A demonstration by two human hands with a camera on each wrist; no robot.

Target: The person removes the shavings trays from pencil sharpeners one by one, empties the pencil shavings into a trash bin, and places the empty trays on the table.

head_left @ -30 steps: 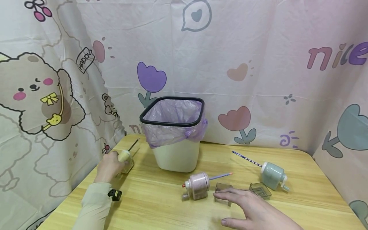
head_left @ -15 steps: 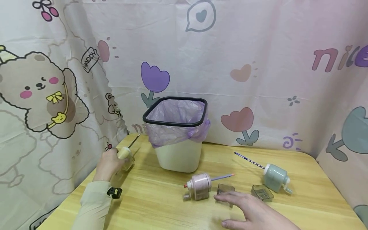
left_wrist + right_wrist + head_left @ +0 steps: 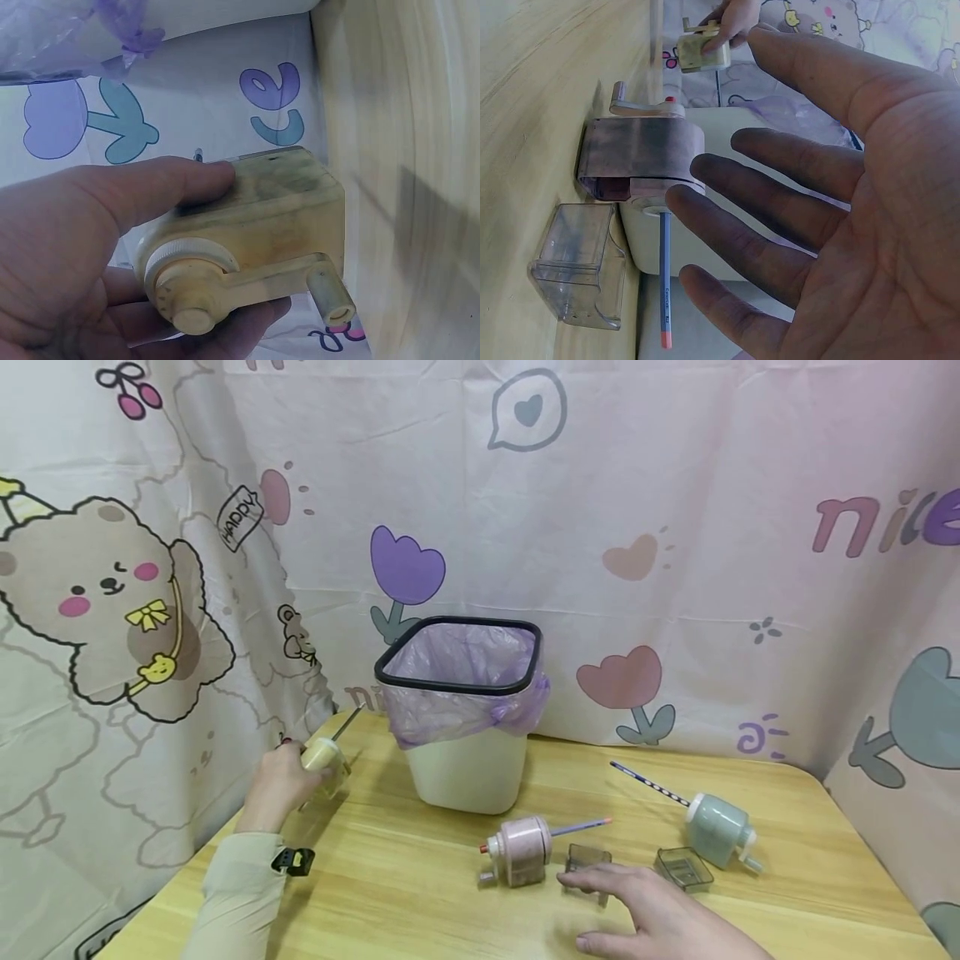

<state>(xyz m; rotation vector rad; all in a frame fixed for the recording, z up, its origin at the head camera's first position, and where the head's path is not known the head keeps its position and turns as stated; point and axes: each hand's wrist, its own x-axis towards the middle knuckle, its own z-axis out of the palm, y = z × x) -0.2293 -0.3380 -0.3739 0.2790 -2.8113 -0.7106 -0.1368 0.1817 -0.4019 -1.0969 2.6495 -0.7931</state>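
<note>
1. Evidently, the white bin (image 3: 465,772) anchors the table (image 3: 390,893), with a purple liner (image 3: 442,718) folded over its rim, likely to keep the bag in place.
2. Left of the bin, the left hand (image 3: 277,783) grips the yellow sharpener (image 3: 277,225), thumb on one side and fingers on the other; that hold probably leaves its crank (image 3: 274,279) free. A dark pencil (image 3: 347,724) sticks out of the far end.
3. Nearer the person than the bin and to its right, the right hand (image 3: 648,906) is spread and holds nothing, close to a clear drawer (image 3: 588,857).
4. Just in front of the bin stands the pink sharpener (image 3: 522,852) with a blue pencil (image 3: 581,827); the drawer beside it seemingly belongs to its hollow base.
5. Well right of the bin lie the green sharpener (image 3: 716,831), a dotted pencil (image 3: 651,785) and another drawer (image 3: 684,870).
6. Behind the bin, the cloth (image 3: 510,543) reads "HAPPY" and "nice"; the blue pencil's lettering is too small to read, and no brand is legible.
</note>
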